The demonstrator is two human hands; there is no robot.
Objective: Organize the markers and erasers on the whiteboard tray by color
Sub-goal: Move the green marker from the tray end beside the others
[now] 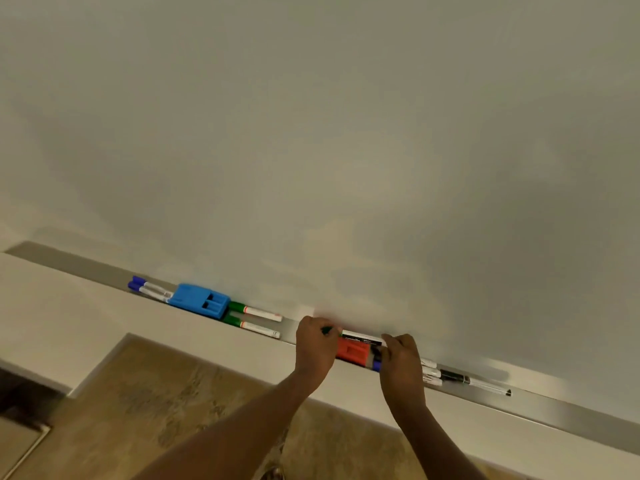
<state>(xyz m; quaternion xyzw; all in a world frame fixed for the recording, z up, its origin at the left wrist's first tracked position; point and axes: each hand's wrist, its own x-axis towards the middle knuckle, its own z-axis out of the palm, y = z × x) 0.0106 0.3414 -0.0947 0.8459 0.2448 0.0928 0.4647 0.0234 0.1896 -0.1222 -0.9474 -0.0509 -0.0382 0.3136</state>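
Two hands working at tray (104, 271): left hand (313, 348) pinching green marker (327, 330); right hand (401, 362) curling over blue marker (376, 366) beside red eraser (353, 351), grip unclear. Risk: sleeve or wrist knocking loose markers off narrow ledge.

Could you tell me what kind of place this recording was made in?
Probably a classroom or meeting room. A large whiteboard fills the view, with a metal tray under it holding markers and a blue eraser. Both hands, left and right, work at the tray.
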